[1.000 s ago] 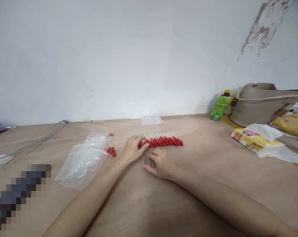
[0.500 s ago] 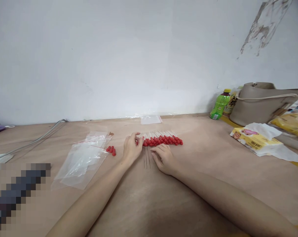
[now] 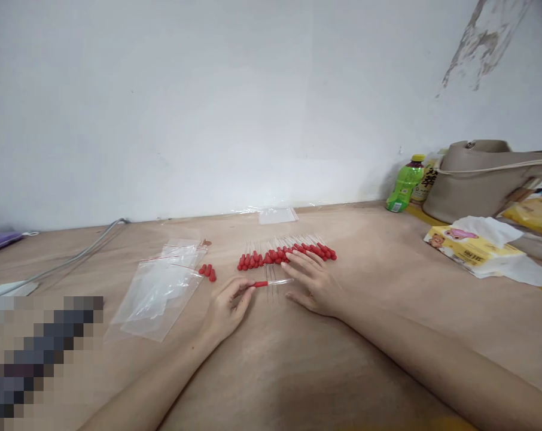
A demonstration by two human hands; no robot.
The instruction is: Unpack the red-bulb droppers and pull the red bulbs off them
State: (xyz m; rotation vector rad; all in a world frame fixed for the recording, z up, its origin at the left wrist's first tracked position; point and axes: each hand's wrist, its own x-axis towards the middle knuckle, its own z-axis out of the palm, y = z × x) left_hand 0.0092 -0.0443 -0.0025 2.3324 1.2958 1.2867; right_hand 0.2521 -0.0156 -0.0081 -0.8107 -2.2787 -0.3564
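Observation:
My left hand (image 3: 228,306) pinches the red rubber bulb of a glass dropper (image 3: 277,282), whose clear tube points right, level with the table. At the tube's far end my right hand (image 3: 314,280) has its fingers apart; its fingertips reach the row of droppers. That row of red-bulbed droppers (image 3: 253,259) lies with bulbs toward me and thin tubes toward the wall. Under the held dropper lie several thin bare tubes (image 3: 271,297). Left of my left hand is a small group of loose red bulbs (image 3: 208,272).
Clear zip bags (image 3: 158,293) lie at the left, another bag (image 3: 277,216) near the wall. A grey cable (image 3: 80,258) runs along the left. At the right stand a green bottle (image 3: 404,184), a beige handbag (image 3: 468,182) and a yellow tissue pack (image 3: 475,251).
My left hand has drawn back from the row's left end toward me, now with a dropper in its fingers. My right hand has shifted slightly right and its fingers have spread.

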